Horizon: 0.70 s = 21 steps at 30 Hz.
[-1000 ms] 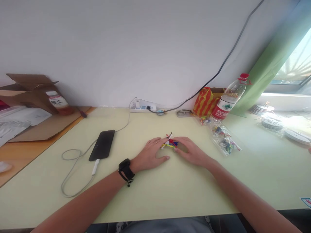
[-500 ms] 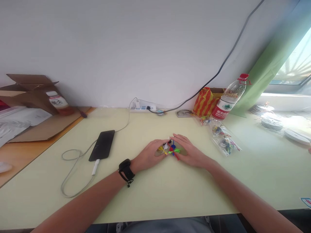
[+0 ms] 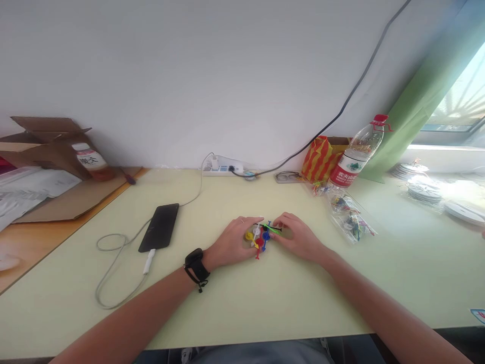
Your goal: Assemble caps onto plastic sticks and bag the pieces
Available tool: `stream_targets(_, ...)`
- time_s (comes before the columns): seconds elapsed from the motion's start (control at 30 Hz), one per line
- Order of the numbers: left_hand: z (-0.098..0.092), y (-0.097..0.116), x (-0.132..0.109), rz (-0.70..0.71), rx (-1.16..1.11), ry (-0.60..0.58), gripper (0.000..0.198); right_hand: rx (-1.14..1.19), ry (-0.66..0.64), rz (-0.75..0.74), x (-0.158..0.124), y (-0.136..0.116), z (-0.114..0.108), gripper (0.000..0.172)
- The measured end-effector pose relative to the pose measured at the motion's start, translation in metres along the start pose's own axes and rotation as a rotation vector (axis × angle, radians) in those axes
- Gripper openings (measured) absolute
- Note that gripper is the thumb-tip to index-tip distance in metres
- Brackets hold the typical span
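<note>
Several small plastic arrow spinners lie bunched between my hands: yellow (image 3: 248, 236), white (image 3: 257, 231), red (image 3: 259, 242), blue (image 3: 266, 236) and, partly covered, black (image 3: 264, 228). My left hand (image 3: 233, 239) is curved around their left side, thumb and forefinger apart, with the yellow and white ones closest to it. At the right, my right hand (image 3: 297, 237) has its fingers bent and pinched on the green arrow spinner (image 3: 273, 229), which overlaps the black one. The grip itself is partly hidden by the fingers.
Left lies a black phone (image 3: 159, 227) with a white cable. Clear bags of spinners (image 3: 350, 217) lie right, before a large water bottle (image 3: 352, 156) and a striped bag (image 3: 320, 159). Behind are a power strip (image 3: 223, 168) and glasses (image 3: 288, 176); white discs (image 3: 424, 189) sit far right.
My hands have moved apart a little, and my right fingers have curled in. The spinners are rearranged: red and blue have shifted left, green now lies toward the back by my right fingers.
</note>
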State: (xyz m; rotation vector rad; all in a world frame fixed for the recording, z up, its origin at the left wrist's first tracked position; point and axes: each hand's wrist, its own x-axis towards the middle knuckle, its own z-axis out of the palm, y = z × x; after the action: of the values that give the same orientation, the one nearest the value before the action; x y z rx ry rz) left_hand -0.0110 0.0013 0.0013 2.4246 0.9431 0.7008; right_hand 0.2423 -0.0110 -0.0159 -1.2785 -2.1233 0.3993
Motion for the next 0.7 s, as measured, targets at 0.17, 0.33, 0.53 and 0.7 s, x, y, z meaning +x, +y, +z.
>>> stream_targets(0.17,-0.007,0.004,-0.003,0.023,-0.035,-0.049,0.082,0.069,-0.03,0.028,-0.002,-0.004,-0.006,0.023)
stream_targets(0.33,-0.006,0.004,-0.003,-0.018,-0.084,-0.023,0.076,0.17,-0.132,0.001,-0.005,-0.011,-0.009,0.036)
stream_targets(0.53,-0.001,0.003,-0.001,-0.034,0.006,0.041,0.075,0.137,0.017,-0.128,-0.001,-0.028,-0.025,0.035)
stream_targets(0.7,-0.004,0.005,-0.003,0.0,0.042,-0.025,0.079,0.178,0.221,-0.171,-0.038,-0.057,-0.081,0.03)
